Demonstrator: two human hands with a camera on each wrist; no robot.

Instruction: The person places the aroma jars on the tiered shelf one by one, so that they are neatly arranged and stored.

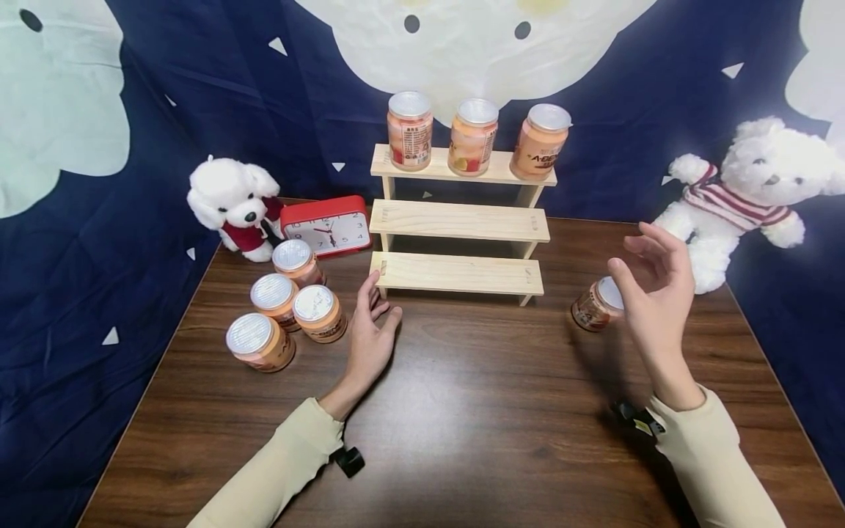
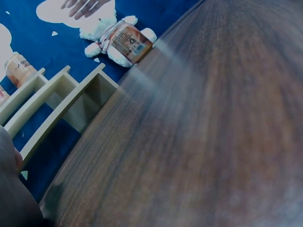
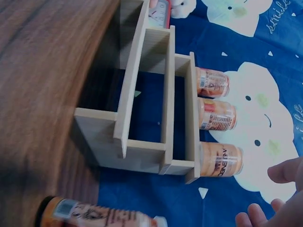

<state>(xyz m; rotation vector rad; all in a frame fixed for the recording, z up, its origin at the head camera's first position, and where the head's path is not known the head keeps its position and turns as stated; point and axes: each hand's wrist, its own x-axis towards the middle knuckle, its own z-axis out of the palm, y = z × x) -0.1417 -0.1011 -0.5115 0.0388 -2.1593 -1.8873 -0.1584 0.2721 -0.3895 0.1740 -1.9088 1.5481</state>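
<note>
My left hand [image 1: 371, 339] is at the left end of the lowest step of a three-tier wooden stand [image 1: 458, 273], fingertips right at the step's corner, nothing in its grasp. On the right, my right hand [image 1: 662, 312] is raised with loosely bent fingers and thumb apart, holding nothing. Beneath and left of it is a jar [image 1: 590, 309] with a silver lid and orange contents, partly hidden by that hand in the head view. Three similar jars, a left one [image 1: 409, 133], a middle one [image 1: 472, 141] and a right one [image 3: 220, 160], line the top tier.
Several more silver-lidded jars [image 1: 318, 317] cluster at the left of the brown table [image 1: 455, 433]. Behind them are a red clock [image 1: 325, 207] and a white plush dog [image 1: 227, 198]. A white teddy bear [image 1: 739, 202] sits at the back right, before a dark blue cloth [image 1: 634, 125].
</note>
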